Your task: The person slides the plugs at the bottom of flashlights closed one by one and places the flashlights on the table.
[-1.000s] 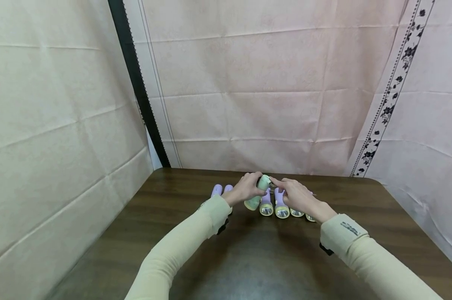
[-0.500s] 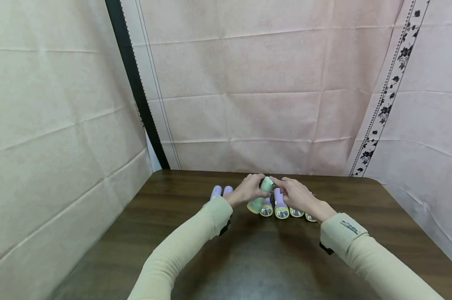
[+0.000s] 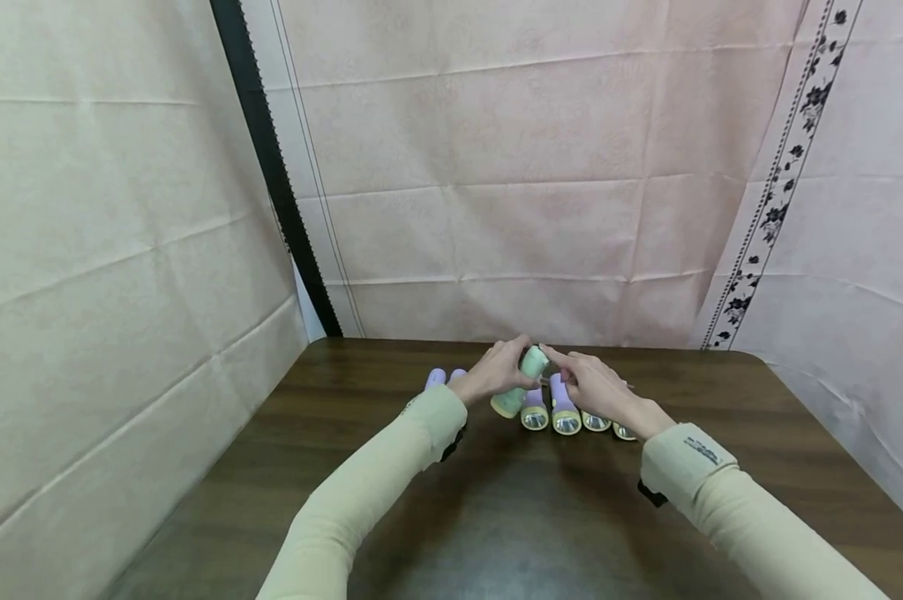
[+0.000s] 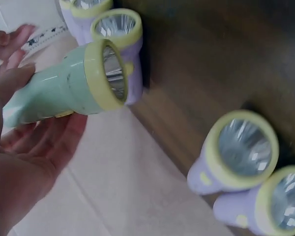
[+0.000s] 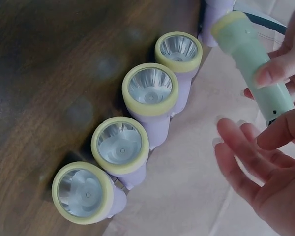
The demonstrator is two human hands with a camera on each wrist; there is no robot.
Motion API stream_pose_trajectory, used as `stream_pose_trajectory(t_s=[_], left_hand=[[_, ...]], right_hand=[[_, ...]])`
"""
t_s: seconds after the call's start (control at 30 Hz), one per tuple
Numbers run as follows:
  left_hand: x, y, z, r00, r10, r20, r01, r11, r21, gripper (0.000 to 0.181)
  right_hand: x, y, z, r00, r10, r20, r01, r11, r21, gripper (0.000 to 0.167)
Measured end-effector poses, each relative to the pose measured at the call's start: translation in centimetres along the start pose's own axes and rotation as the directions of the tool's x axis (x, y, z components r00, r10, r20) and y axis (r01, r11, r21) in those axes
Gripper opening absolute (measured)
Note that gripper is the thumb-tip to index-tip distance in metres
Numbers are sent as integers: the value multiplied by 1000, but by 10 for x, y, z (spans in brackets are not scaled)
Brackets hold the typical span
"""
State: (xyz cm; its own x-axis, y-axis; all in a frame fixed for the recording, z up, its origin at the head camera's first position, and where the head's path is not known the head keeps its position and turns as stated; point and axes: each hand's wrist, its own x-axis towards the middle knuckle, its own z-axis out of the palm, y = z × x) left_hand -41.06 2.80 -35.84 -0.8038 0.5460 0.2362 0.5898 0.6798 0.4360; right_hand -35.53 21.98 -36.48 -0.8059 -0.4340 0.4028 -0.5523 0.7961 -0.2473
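My left hand holds a mint-green flashlight with a yellow lens ring, tilted above the table. In the left wrist view, thumb and fingers wrap the body of the green flashlight, lens outward. My right hand reaches over from the right, its index finger extended to the flashlight's tail end. Seen from the right wrist, a finger meets the tail of the green flashlight, where a small dark slot shows; the other fingers spread loosely below. Beneath the right hand lies a row of purple flashlights, partly hidden by it.
Two more purple flashlights lie by the left wrist, mostly covered by it in the head view. All of them rest on a dark wooden table. Pale cloth curtains hang behind and at both sides.
The green flashlight's lens end has shifted slightly up and left since half a second ago, uncovering more of the purple flashlight beside it. The right index finger stays at its tail.
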Motion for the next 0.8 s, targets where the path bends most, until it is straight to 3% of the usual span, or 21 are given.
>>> stream_pose_trajectory(t_s=[0.07, 0.17, 0.33, 0.6, 0.7, 0.8], left_hand=[[4, 0, -4, 999, -49, 2, 48, 999, 13, 52], [10, -3, -9, 991, -129, -20, 130, 987, 96, 61], [16, -20, -4, 975, -221, -14, 215, 930, 299, 72], [18, -45, 12, 951, -305, 53, 247, 850, 466, 68], [18, -48, 17, 948, -310, 74, 232, 830, 508, 64], [20, -50, 23, 954, -293, 65, 210, 806, 553, 58]], right_hand=[[-1, 0, 1, 1000, 1, -3, -1, 1000, -9, 61], [-1, 0, 2, 1000, 8, 6, -8, 1000, -16, 62], [-3, -2, 3, 999, 27, 38, -26, 1000, -10, 62], [-8, 4, 3, 999, 38, 25, -38, 999, -14, 59], [-11, 6, 4, 999, 45, 21, -44, 999, -12, 59], [-13, 9, 5, 999, 54, 6, -54, 998, -13, 59]])
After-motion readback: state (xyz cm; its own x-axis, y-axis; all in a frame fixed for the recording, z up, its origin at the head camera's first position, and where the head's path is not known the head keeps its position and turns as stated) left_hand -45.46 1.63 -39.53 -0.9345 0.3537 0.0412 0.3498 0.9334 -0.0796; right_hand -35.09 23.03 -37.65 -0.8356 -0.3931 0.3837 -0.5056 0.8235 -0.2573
